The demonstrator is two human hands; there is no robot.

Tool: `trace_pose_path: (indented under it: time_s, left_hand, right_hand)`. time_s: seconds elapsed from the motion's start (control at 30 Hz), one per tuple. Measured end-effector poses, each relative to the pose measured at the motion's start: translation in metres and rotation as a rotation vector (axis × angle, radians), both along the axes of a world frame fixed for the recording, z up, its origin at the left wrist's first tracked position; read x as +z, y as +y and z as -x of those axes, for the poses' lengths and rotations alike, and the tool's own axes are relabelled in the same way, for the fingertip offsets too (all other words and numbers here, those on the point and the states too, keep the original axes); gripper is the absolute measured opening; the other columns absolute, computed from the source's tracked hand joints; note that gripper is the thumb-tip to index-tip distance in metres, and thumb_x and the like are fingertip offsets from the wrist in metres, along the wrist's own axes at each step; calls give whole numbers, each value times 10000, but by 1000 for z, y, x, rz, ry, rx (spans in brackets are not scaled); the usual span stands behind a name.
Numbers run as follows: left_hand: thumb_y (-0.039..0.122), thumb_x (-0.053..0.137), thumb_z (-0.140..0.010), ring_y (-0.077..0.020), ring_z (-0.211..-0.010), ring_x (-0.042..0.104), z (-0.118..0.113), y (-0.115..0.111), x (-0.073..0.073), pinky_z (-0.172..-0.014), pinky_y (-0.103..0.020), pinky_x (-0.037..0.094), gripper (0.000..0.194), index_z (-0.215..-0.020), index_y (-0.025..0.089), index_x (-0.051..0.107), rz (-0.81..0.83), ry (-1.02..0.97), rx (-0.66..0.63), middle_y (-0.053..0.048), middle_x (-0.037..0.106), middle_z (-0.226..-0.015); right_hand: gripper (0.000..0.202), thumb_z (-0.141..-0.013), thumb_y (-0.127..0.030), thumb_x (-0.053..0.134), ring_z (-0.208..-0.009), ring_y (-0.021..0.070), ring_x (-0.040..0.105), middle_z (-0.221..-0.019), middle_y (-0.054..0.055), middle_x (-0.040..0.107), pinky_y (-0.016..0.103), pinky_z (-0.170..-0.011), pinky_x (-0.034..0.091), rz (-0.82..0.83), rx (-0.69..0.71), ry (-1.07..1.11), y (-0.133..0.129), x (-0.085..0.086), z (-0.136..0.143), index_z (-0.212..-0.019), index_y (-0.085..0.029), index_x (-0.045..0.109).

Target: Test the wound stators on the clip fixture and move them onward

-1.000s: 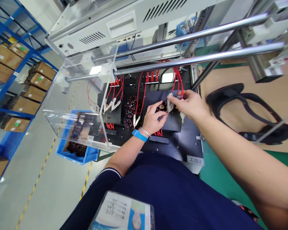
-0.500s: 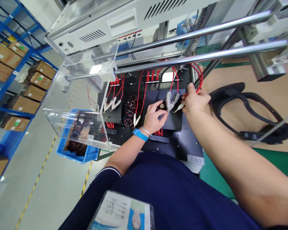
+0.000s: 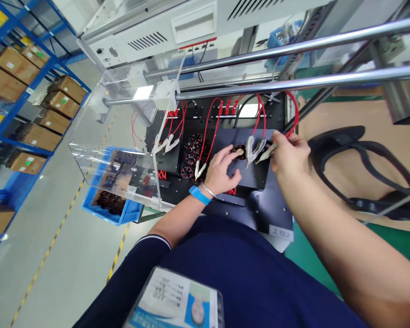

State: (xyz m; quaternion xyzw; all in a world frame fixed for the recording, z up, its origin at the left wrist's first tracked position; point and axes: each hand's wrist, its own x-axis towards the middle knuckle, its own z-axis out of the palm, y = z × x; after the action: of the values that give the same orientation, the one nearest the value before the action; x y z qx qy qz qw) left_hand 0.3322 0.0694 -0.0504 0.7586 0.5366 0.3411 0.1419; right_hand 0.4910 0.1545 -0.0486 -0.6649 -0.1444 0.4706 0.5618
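My left hand [image 3: 222,172] has its fingers apart, with fingertips at a small round black coil [image 3: 239,152] on the black plate [image 3: 246,175]. My right hand [image 3: 290,152] is closed on a pale clip [image 3: 266,154] at the plate's right edge. Between the hands, white clips [image 3: 254,148] on red wires rest over the plate. To the left of my left hand lies a group of round black and copper coils [image 3: 194,150], with another white clip [image 3: 200,169] beside them. Further left, more white clips [image 3: 171,144] lie on a second black plate.
Metal rods [image 3: 294,82] cross above the fixture, and a clear cover [image 3: 116,150] stands at its left. A blue bin [image 3: 136,214] holds dark parts. A black strap-like frame [image 3: 362,200] lies on brown board at right.
The whole view has shifted, with the fixture slightly further right. My right hand has turned its clip, which now points toward the plate. The thumb of my left hand has drawn back from the white clips.
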Motion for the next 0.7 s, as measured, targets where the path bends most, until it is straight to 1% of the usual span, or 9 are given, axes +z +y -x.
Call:
trace_pose_path:
  time_s: [0.1, 0.17, 0.2, 0.27, 0.3, 0.4, 0.5, 0.6, 0.7]
  left_hand:
    - [249, 605, -793, -259, -1311, 469, 24, -19, -10, -1098, -429, 414, 577, -1335, 149, 434, -43, -56, 335, -189, 432, -1413]
    - [306, 656, -769, -289, -1282, 489, 39, -30, -18, -1068, -457, 434, 684, -1369, 120, 387, 26, -42, 580, -231, 372, -1434]
    - [322, 684, -749, -298, -1252, 513, 46, -34, -21, -1044, -462, 450, 710, -1363, 109, 398, 95, -12, 648, -238, 384, -1418]
    - [329, 708, -735, -300, -1186, 561, 54, -37, -23, -1000, -457, 476, 633, -1289, 112, 492, 256, 88, 668, -208, 498, -1319]
    - [329, 705, -743, -298, -1154, 580, 56, -37, -22, -983, -453, 483, 559, -1239, 125, 545, 328, 151, 642, -180, 562, -1245]
    - [330, 673, -788, -305, -1087, 602, 54, -31, -14, -939, -464, 489, 428, -1182, 168, 621, 436, 334, 578, -133, 654, -1113]
    - [319, 686, -781, -318, -1075, 593, 50, -23, -6, -912, -475, 487, 418, -1176, 191, 635, 457, 450, 551, -132, 674, -1103]
    - [275, 697, -762, -287, -1016, 625, 50, -15, -2, -882, -428, 505, 301, -1046, 181, 669, 532, 413, 563, -127, 694, -1038]
    - [288, 744, -722, -267, -949, 661, 54, -10, 3, -842, -387, 521, 187, -856, 176, 677, 556, 276, 591, -105, 703, -900]
  right_hand:
    - [359, -744, -213, 666, -944, 196, 601, -1028, 102, 589, 343, -848, 489, -161, 99, -359, -22, -5, -13, -1057, -146, 503]
    - [346, -788, -297, 642, -1114, 255, 562, -1156, 144, 588, 407, -939, 456, -429, 310, -735, -40, -4, -19, -1096, -161, 563]
    - [295, -823, -323, 619, -1156, 271, 543, -1171, 142, 599, 429, -968, 435, -586, 436, -907, -47, -2, -21, -1077, -175, 599]
    - [190, -894, -310, 564, -1199, 285, 521, -1161, 116, 632, 474, -1022, 367, -834, 659, -1152, -57, 0, -20, -1020, -199, 653]
    - [167, -916, -280, 544, -1225, 290, 505, -1171, 99, 640, 500, -1047, 318, -897, 753, -1234, -58, 0, -17, -999, -209, 669]
    - [203, -933, -186, 497, -1308, 310, 424, -1227, 80, 631, 577, -1095, 149, -881, 985, -1347, -53, -5, -4, -976, -220, 692]
    - [250, -916, -137, 452, -1328, 301, 394, -1147, 89, 657, 592, -1121, 34, -856, 1190, -1277, -42, -16, 6, -963, -218, 684]
    - [271, -905, -121, 411, -1301, 293, 419, -1013, 78, 680, 596, -1121, -37, -884, 1290, -1216, -34, -25, 10, -923, -227, 661]
    - [280, -914, -121, 397, -1252, 285, 457, -932, 72, 677, 594, -1114, -48, -924, 1290, -1231, -32, -28, 9, -881, -231, 652]
